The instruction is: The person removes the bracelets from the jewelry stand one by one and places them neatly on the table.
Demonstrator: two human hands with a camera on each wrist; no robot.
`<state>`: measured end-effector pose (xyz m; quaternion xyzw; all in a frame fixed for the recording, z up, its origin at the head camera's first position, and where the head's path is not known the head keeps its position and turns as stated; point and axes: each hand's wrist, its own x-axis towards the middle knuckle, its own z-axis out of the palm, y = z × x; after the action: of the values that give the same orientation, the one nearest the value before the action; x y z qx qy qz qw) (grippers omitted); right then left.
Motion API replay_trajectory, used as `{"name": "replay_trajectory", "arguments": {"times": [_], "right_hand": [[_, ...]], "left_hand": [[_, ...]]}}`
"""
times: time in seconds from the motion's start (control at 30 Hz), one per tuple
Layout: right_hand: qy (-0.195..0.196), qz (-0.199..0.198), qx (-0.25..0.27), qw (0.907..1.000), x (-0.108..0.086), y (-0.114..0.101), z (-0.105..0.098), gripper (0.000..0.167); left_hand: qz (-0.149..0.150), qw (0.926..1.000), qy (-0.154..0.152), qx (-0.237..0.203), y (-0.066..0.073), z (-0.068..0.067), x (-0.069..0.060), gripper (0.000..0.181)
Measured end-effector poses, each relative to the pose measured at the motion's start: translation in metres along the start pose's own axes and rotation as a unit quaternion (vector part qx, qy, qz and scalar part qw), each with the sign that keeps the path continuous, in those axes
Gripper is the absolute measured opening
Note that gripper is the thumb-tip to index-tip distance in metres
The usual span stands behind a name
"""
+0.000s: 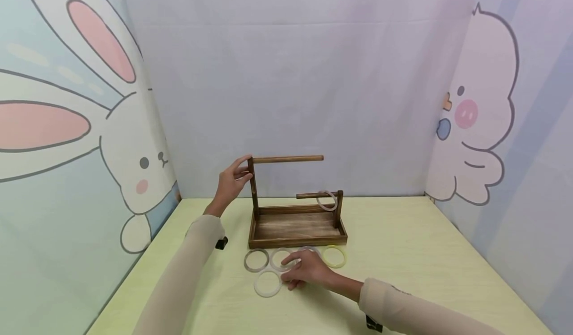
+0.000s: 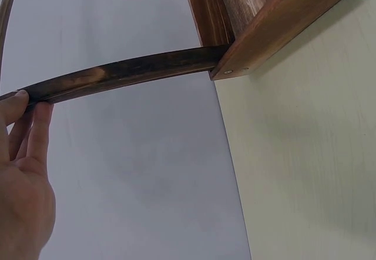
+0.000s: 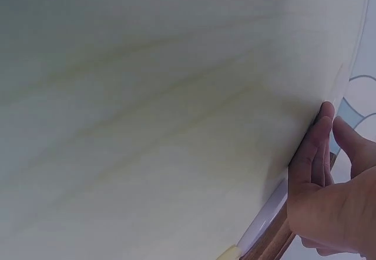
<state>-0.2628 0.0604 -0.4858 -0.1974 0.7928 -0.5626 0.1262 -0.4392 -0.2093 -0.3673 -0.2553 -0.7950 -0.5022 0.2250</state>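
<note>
My left hand (image 1: 231, 182) pinches the upper part of the tall post (image 1: 253, 188) of a dark wooden stand; in the left wrist view its thumb and fingers (image 2: 40, 133) lie on opposite sides of this post. The right hand (image 1: 309, 269) hovers low over the rings before the stand, thumb and fingers apart, with nothing visibly held. Near it lie a white ring (image 1: 267, 295), a clear ring (image 1: 271, 260), a grey-brown ring (image 1: 256, 270), a yellow ring (image 1: 334, 266) and a lavender ring (image 1: 309, 248), partly hidden by the hand. A pale ring (image 1: 329, 209) hangs on the stand's short lower bar (image 1: 309, 195).
The stand's tray base (image 1: 297, 242) rests on the pale yellow table (image 1: 403, 255). Its upper bar (image 1: 288, 159) reaches right from the tall post. Behind stands a pale cloth wall (image 1: 295, 86), with cartoon-printed panels on both sides.
</note>
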Motion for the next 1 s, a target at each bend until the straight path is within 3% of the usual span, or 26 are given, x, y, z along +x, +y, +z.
{"name": "replay_trajectory", "arguments": {"times": [0.43,1.0], "right_hand": [[0.001,-0.004,-0.002,1.0,-0.003,0.0,-0.009,0.031],[0.026,-0.016,-0.023,0.9993,-0.007,-0.001,-0.052,0.032]], "left_hand": [[0.002,1.0,-0.003,-0.004,-0.005,0.001,0.003,0.062],[0.013,0.9999,0.003,0.004,-0.005,0.002,0.001,0.061]]}}
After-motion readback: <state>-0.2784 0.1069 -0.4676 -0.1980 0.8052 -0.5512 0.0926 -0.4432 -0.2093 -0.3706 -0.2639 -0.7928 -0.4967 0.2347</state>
